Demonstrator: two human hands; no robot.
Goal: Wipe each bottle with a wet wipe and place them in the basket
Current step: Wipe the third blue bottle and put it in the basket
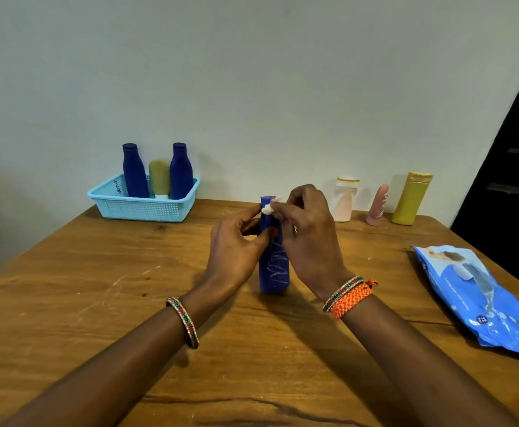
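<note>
Blue bottle [273, 266] upright mid-tabletop [98, 303], long axis vertical. Left hand [236, 245] grips neck from left, fingers curled round it. Right hand [306, 229] pinches white wet wipe [269, 209] against cap. Basket [142, 204] far left, nearer left hand; three bottles already inside.

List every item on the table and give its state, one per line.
Blue bottle: upright on table, gripped by left hand.
Wet wipe: pinched by right hand at the bottle's top.
Basket: holds three upright bottles.
White bottle, pink bottle, yellow bottle: standing, outside basket.
Wipes pack: lying flat.
</note>
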